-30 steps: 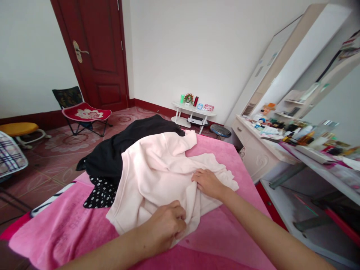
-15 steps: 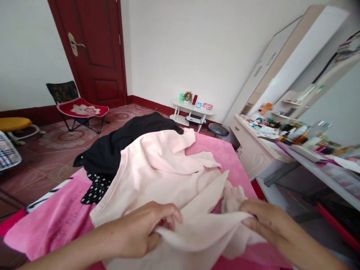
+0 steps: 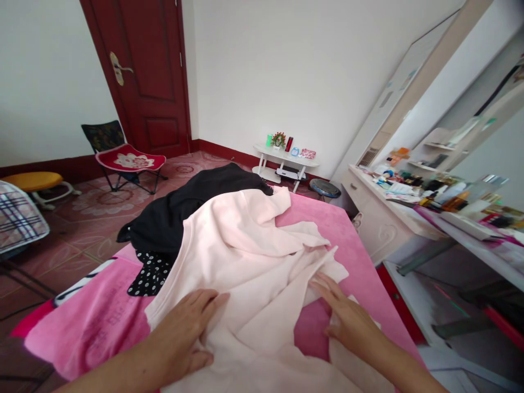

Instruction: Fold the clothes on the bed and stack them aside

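A pale pink top [image 3: 245, 256] lies loosely spread and wrinkled over a pink cloth-covered surface [image 3: 327, 210]. My left hand [image 3: 190, 322] rests on the left part of the top, fingers stretched out and thumb apart. On the right side, my right hand [image 3: 341, 308] touches the fabric with its fingers spread, beside a gap where the pink cover shows through. The lower end of the top runs out of view at the bottom. Behind it lies a black garment [image 3: 196, 191], with a black polka-dot piece [image 3: 149, 273] partly beneath it.
To the right stands a dressing table [image 3: 368, 207] crowded with bottles and small items. A round stool [image 3: 325, 188] and a small white table [image 3: 282, 155] stand at the far wall. On the left are a red folding chair [image 3: 131, 158] and a yellow stool [image 3: 35, 180].
Both hands have let go of the bunched fabric and opened. My left hand has moved left; my right hand has shifted left and lies on the top. The lifted fold has dropped flatter.
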A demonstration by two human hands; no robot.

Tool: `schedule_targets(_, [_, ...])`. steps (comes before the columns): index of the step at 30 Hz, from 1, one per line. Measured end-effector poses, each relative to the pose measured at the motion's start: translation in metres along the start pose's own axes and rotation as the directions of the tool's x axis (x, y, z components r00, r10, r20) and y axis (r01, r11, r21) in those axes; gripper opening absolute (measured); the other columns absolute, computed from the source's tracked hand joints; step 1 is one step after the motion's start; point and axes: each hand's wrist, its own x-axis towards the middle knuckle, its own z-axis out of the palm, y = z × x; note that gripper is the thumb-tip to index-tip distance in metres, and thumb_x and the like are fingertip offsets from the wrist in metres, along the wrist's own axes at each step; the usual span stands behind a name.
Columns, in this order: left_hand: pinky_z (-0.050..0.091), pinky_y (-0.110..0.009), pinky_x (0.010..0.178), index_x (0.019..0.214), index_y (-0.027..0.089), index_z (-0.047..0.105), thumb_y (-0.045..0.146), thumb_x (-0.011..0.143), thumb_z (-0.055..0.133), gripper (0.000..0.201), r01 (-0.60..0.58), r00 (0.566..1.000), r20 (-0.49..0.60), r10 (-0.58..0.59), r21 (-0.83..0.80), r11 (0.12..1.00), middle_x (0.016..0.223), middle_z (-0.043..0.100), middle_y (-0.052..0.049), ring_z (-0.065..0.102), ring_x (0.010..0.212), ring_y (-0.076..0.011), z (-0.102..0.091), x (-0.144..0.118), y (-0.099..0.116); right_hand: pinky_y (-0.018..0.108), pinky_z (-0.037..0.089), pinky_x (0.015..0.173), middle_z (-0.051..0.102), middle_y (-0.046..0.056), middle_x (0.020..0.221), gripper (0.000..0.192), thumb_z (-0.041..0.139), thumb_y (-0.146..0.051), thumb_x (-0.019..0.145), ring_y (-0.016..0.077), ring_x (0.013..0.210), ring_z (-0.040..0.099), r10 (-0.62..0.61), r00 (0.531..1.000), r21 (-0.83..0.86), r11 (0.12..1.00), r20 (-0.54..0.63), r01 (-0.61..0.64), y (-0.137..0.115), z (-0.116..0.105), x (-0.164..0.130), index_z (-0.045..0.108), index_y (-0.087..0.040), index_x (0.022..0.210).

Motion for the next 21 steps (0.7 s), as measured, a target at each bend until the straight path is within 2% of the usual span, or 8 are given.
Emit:
schedule_targets(3, [0.033, -0.047, 0.105, 0.14, 0.026, 0.034, 0.02, 0.064, 0.064, 0.082, 0.009, 1.0, 0.007, -0.009, -0.036, 0.999, 0.133, 0.047, -0.01, 0.043, 0.12, -0.0307, 0.005, 0.003, 0.004, 0.034, 0.052, 0.076, 0.007, 0.003, 0.157, 0.097, 0.046, -0.003, 0.062, 0.0234, 0.106, 0.06, -0.029, 0.993, -0.057, 0.998, -0.118, 0.022, 0.0, -0.003, 0.017, 0.014, -0.038, 0.147])
schedule_targets(5, [0.035, -0.045, 0.102, 0.135, 0.027, 0.039, 0.013, 0.065, 0.058, 0.074, -0.034, 0.999, 0.016, 0.034, -0.052, 0.998, 0.129, 0.049, -0.008, 0.046, 0.116, -0.0282, 0.008, 0.005, 0.009, 0.034, 0.049, 0.085, 0.021, 0.005, 0.154, 0.094, 0.044, -0.003, 0.064, 0.0226, 0.116, 0.053, -0.089, 0.986, -0.018, 0.996, -0.141, 0.087, 0.004, 0.001, 0.032, 0.013, -0.032, 0.148])
schedule_targets(7, [0.039, -0.042, 0.098, 0.128, 0.027, 0.045, 0.009, 0.067, 0.053, 0.064, -0.077, 0.997, 0.022, 0.078, -0.059, 0.995, 0.123, 0.052, -0.007, 0.049, 0.11, -0.0259, 0.01, 0.006, 0.013, 0.035, 0.044, 0.094, 0.044, 0.009, 0.139, 0.083, 0.042, -0.002, 0.064, 0.0214, 0.118, 0.05, -0.142, 0.979, 0.043, 0.988, -0.144, 0.15, 0.009, 0.005, 0.045, 0.031, -0.022, 0.144])
schedule_targets(9, [0.042, -0.04, 0.092, 0.118, 0.026, 0.051, 0.007, 0.068, 0.05, 0.053, -0.098, 0.995, 0.028, 0.099, -0.055, 0.994, 0.114, 0.056, -0.006, 0.052, 0.102, -0.0241, 0.01, 0.008, 0.015, 0.036, 0.043, 0.094, 0.061, 0.01, 0.112, 0.06, 0.039, -0.002, 0.064, 0.0217, 0.108, 0.054, -0.165, 0.975, 0.098, 0.979, -0.149, 0.181, 0.011, 0.003, 0.052, 0.059, -0.018, 0.119])
schedule_targets(12, [0.044, -0.037, 0.085, 0.104, 0.024, 0.055, 0.007, 0.07, 0.048, 0.039, -0.12, 0.992, 0.028, 0.121, -0.048, 0.992, 0.101, 0.058, -0.005, 0.054, 0.093, -0.0223, 0.008, 0.009, 0.015, 0.034, 0.046, 0.082, 0.063, 0.007, 0.086, 0.033, 0.038, -0.007, 0.071, 0.0222, 0.091, 0.058, -0.127, 0.942, 0.222, 0.954, -0.31, 0.201, 0.007, -0.019, 0.039, 0.066, -0.02, 0.083])
schedule_targets(16, [0.043, -0.033, 0.082, 0.1, 0.024, 0.056, 0.004, 0.068, 0.045, 0.04, -0.14, 0.99, -0.01, 0.14, -0.091, 0.986, 0.096, 0.057, -0.003, 0.054, 0.09, -0.02, -0.001, 0.009, 0.017, 0.034, 0.046, 0.079, 0.063, 0.006, 0.091, 0.019, 0.047, -0.025, 0.08, 0.0243, 0.091, 0.059, -0.017, 0.827, 0.289, 0.933, -0.562, 0.216, 0.004, -0.056, -0.014, 0.063, -0.025, 0.088])
schedule_targets(18, [0.042, -0.034, 0.084, 0.1, 0.025, 0.057, 0.005, 0.066, 0.047, 0.04, -0.149, 0.989, -0.017, 0.148, -0.088, 0.985, 0.097, 0.056, -0.003, 0.052, 0.092, -0.0205, -0.005, 0.008, 0.017, 0.035, 0.047, 0.078, 0.064, 0.006, 0.088, 0.015, 0.051, -0.029, 0.077, 0.0252, 0.089, 0.06, -0.034, 0.892, 0.288, 0.94, -0.45, 0.181, 0.01, -0.057, -0.041, 0.064, -0.027, 0.085])
schedule_targets(21, [0.038, -0.038, 0.09, 0.105, 0.026, 0.057, 0.013, 0.064, 0.058, 0.042, -0.152, 0.988, 0.023, 0.152, -0.029, 0.988, 0.106, 0.054, -0.004, 0.049, 0.101, -0.0248, -0.01, 0.007, 0.015, 0.039, 0.049, 0.083, 0.066, 0.006, 0.1, 0.033, 0.063, -0.025, 0.061, 0.0293, 0.094, 0.062, 0.03, 0.997, 0.24, 0.971, -0.07, -0.012, 0.021, -0.029, -0.072, 0.066, -0.029, 0.093])
